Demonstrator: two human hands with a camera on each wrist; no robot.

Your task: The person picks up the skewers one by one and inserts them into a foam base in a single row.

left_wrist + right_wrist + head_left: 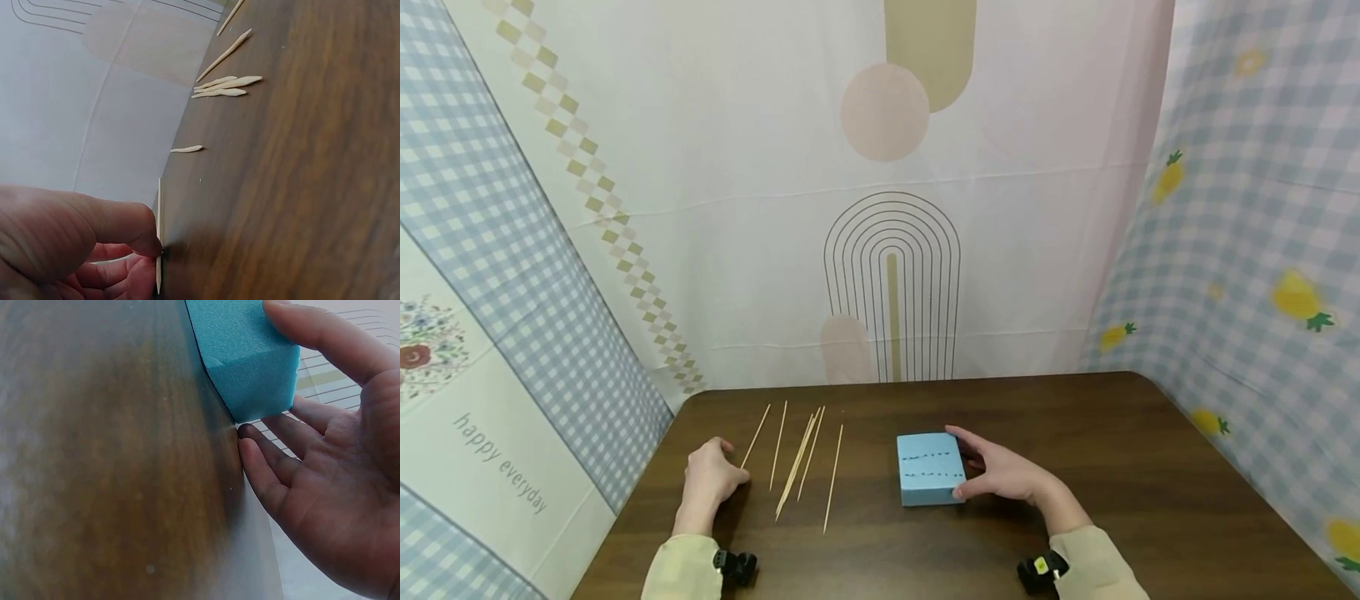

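Note:
At the table's left side my left hand [711, 477] pinches the leftmost thin wooden skewer [757, 433] near its near end. In the left wrist view this pinched skewer [159, 212] runs past the fingertips, against the tabletop. To its right lie a single skewer [778, 446], a close bundle of skewers [794, 470] and another single skewer [833, 479]. My right hand [1011, 475] grips a light blue foam block [931, 470] by its right side, thumb at the near corner and index finger at the far one. Two rows of small dark marks cross the block's top.
The dark brown wooden table [865, 562] ends at a white patterned cloth [760, 275] behind. Blue checked cloths hang at both sides. Each wrist wears a small black camera, the left camera [736, 567] and the right camera [1041, 572].

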